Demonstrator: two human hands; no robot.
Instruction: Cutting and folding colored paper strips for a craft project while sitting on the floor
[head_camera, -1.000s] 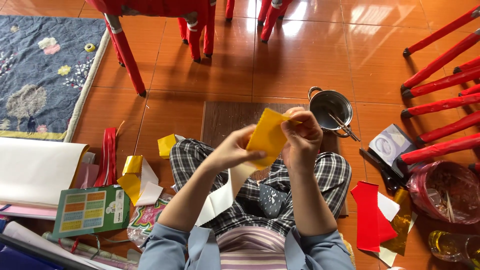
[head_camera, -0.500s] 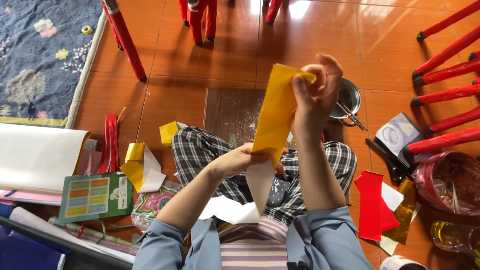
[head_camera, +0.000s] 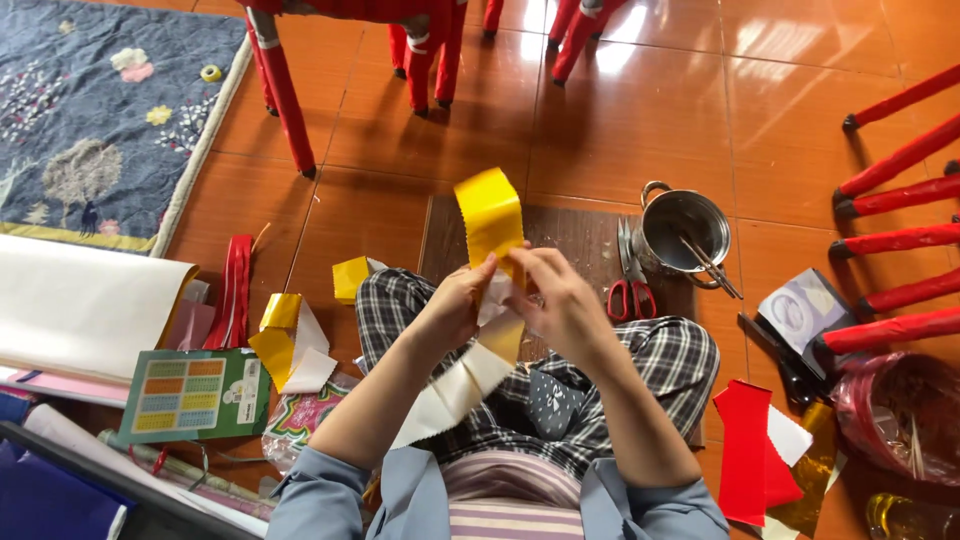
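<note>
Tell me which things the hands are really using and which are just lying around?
In use:
- left hand
- right hand
- gold paper strip, held by both hands, white on its back

Lying about:
- red-handled scissors on the brown mat
- metal pot
- green card
- red paper
- gold scraps

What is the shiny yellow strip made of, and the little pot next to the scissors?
The yellow strip looks like gold foil paper: glossy front, white back, and it bends softly. The pot looks like bare metal, probably steel: grey and mirror-shiny.
</note>
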